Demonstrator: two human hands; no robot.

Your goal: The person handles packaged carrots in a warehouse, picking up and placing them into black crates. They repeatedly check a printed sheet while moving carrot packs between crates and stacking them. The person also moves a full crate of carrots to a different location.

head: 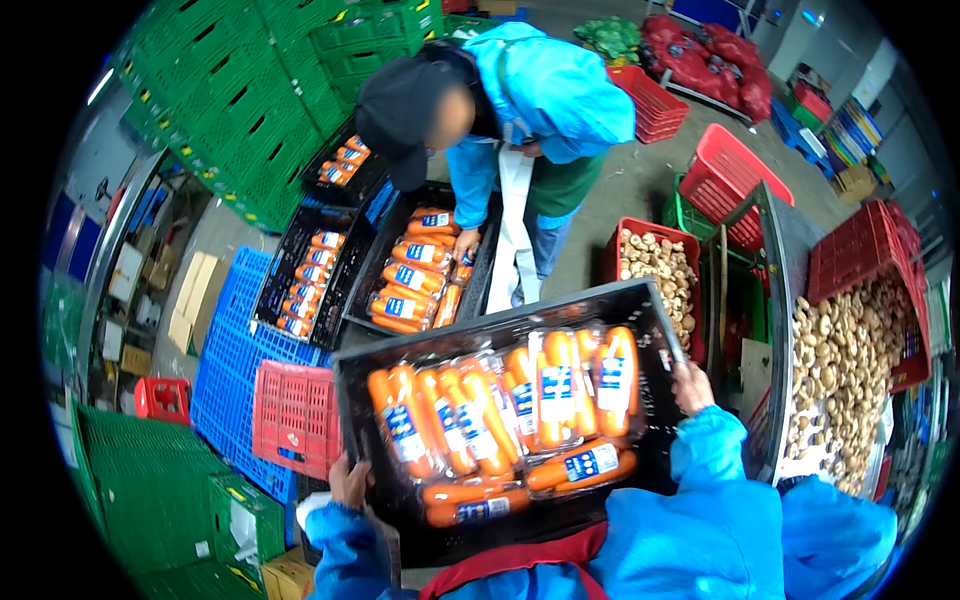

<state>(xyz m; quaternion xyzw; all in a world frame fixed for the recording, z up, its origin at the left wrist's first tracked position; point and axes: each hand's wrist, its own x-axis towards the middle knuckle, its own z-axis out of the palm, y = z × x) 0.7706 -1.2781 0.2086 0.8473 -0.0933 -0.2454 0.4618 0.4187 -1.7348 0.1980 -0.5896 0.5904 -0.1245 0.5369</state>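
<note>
Both my hands grip a black plastic crate (pixel 502 319) by its short ends, and it is held up in front of my body. My left hand (pixel 349 480) is on the left end, and my right hand (pixel 691 387) is on the right end. Inside lie several clear-wrapped packs of carrots (pixel 556 386) with blue and white labels. Most packs stand lengthwise in rows; two packs (pixel 581 465) lie crosswise along the near side. The fingers are partly hidden by the crate's ends.
A co-worker (pixel 547 90) in blue bends over another black crate (pixel 360 296) of carrot packs, one hand inside. Blue pallets (pixel 244 330) and a red crate (pixel 296 409) lie left. Green crates (pixel 217 97) stack behind. Mushrooms (pixel 840 352) cover a metal-edged table right; a red crate (pixel 611 255) holds more.
</note>
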